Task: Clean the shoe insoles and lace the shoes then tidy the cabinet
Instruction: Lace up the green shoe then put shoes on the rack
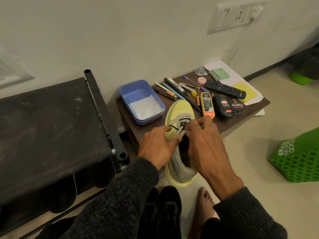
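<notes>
The head view shows one yellow shoe [179,109] lying on the edge of a low brown table [248,116], its toe pointing away from the person and its heel overhanging the near edge. Two hands meet over its throat. The left hand [157,145] rests on the shoe's left side, thumb and forefinger pinching the pale tongue [180,131] and the black lace [174,127] just beside the eyelets. The right hand [205,145] lies over the shoe's right side with its fingers curled down at the lace; exactly what they pinch is hidden by the fingers themselves. The lace crosses the upper eyelets just beyond both sets of fingertips. Beyond the left hand stands one blue tray [138,90] holding a white cloth [146,106]. Beyond the right hand lie several pens and markers in a fan, one Kiwi polish applicator [208,105], one black Cherry bottle [222,107], one round Cherry tin [238,106], one remote control [225,88] and one pink round lid [201,81]. Left of the left hand stands one dark shoe rack [51,126]. Below the hands, on the floor, sit two black shoes [165,209] beside one bare foot [205,202]. Right of the right hand, well apart, sits one green basket [300,163].
</notes>
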`<state>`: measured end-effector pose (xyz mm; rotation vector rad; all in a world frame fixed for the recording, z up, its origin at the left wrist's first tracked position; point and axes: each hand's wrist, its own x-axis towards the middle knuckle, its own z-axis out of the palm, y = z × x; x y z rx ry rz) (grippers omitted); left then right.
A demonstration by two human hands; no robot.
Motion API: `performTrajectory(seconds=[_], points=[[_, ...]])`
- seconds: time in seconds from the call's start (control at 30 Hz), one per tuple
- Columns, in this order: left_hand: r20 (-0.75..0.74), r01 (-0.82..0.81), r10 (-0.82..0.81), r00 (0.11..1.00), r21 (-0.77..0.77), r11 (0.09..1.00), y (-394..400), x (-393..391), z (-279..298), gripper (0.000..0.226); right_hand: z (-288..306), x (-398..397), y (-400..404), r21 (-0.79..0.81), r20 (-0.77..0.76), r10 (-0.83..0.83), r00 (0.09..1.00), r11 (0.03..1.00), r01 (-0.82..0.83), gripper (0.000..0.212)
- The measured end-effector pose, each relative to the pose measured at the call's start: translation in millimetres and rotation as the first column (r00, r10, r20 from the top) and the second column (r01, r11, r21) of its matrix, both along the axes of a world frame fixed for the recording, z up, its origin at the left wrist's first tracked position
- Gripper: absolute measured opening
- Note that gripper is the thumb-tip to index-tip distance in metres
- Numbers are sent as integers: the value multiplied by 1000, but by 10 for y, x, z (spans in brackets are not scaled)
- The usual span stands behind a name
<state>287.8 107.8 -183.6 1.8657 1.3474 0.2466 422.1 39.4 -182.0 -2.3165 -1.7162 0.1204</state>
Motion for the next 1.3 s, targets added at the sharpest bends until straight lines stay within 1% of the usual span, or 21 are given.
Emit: performTrajectory(seconds=[0.1, 0.17, 0.2, 0.27, 0.3, 0.4, 0.43, 0.5, 0.57, 0.63, 0.67, 0.7, 0.77, 0.83, 0.9, 1.0, 1.07, 1.13, 1.2, 1.23, 1.3], points=[[55, -29, 35, 998, -115, 993, 35, -10, -46, 75, -13, 65, -25, 27, -29, -7, 1000, 1000, 8, 26], [81, -39, 53, 995, -161, 986, 54, -18, -59, 88, 0, 79, -63, 93, -114, -38, 993, 995, 48, 21], [85, -42, 57, 995, -174, 984, 64, -19, -63, 92, 9, 75, -81, 128, -154, -60, 986, 989, 80, 16], [77, -40, 56, 995, -187, 981, 82, -17, -71, 93, 7, 69, -95, 142, -177, -95, 980, 982, 121, 11], [69, -35, 48, 996, -182, 983, 86, -15, -75, 89, -3, 69, -93, 127, -186, -104, 977, 984, 129, 11], [77, 11, -1, 997, -134, 991, 57, 0, -73, 64, -26, 98, -72, 79, -231, -123, 965, 986, 144, 11], [101, 29, -15, 995, -130, 991, 44, 13, -68, 60, -20, 107, -73, 67, -228, -149, 962, 984, 168, 12], [143, 43, -21, 989, -150, 988, 32, 58, -65, 54, -18, 125, -85, 7, -164, -234, 958, 971, 238, 22], [212, 17, 31, 977, -224, 975, 25, 104, -68, 43, -19, 122, -90, -91, -67, -297, 952, 952, 291, 38], [338, -37, 159, 928, -340, 940, 17, 147, -49, 29, -22, 122, -91, -147, -24, -325, 945, 937, 318, 46], [386, -56, 208, 899, -370, 927, 12, 159, -35, 26, -25, 122, -94, -152, -14, -327, 945, 935, 321, 47], [413, -73, 222, 883, -347, 935, 12, 178, -30, 25, -15, 117, -97, -152, -5, -328, 945, 934, 323, 48], [416, -105, 180, 891, -197, 975, 28, 212, -48, 23, -7, 100, -94, -149, 14, -332, 943, 932, 330, 50], [417, -124, 145, 897, -77, 989, 33, 241, -50, 22, -17, 88, -84, -127, -12, -334, 942, 935, 330, 50], [415, -142, 125, 901, 11, 990, 21, 273, -48, 21, -24, 89, -71, -86, -109, -358, 927, 933, 350, 45], [407, -154, 86, 910, 136, 979, 18, 306, -67, 22, -15, 120, -51, 14, -327, -339, 882, 931, 364, 33], [394, -154, 69, 917, 189, 970, 24, 316, -106, 20, 15, 132, -32, 36, -529, -305, 792, 925, 379, 25], [391, -156, 51, 919, 243, 957, 35, 319, -148, 18, 46, 145, -12, 28, -706, -304, 639, 890, 454, 21], [387, -150, 32, 921, 276, 949, 49, 311, -159, 18, 95, 137, 9, -17, -862, -302, 408, 820, 572, 16], [388, -145, 22, 921, 290, 946, 58, 303, -152, 18, 113, 128, 21, -44, -913, -282, 294, 785, 618, 16], [383, -140, 11, 924, 310, 940, 72, 291, -140, 19, 129, 111, 43, -100, -961, -249, 118, 712, 695, 19]])
